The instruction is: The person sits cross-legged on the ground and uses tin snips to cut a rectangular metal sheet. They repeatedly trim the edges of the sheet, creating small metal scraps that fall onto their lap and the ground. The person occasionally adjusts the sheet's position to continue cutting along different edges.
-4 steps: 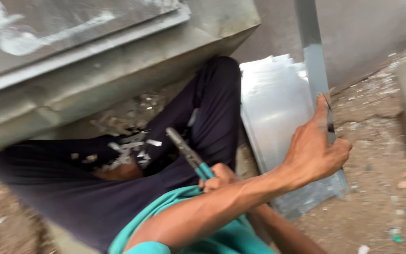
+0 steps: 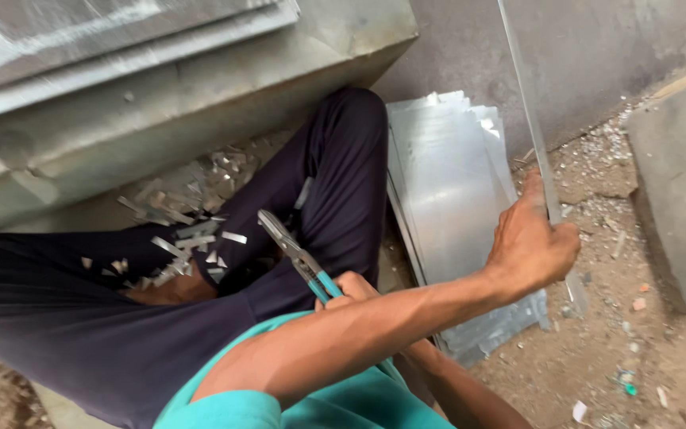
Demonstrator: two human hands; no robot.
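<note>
Left hand (image 2: 529,250), crossed over, grip pinching a long metal strip (image 2: 535,131) upright beside the stacked sheets (image 2: 454,214), apparently steadying it. Right hand (image 2: 351,290) grip pressed around snips (image 2: 299,258), parked over the lap.

Teal-handled snips (image 2: 302,260), silvery sheets (image 2: 454,199)

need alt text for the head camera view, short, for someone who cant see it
Seen from above, a seated person's left hand reaches across the body to grip a long upright metal strip, while the right hand holds teal-handled tin snips. A stack of cut metal sheets lies on the dirt beside a dark-trousered knee, with metal offcuts scattered near a large metal box.
</note>
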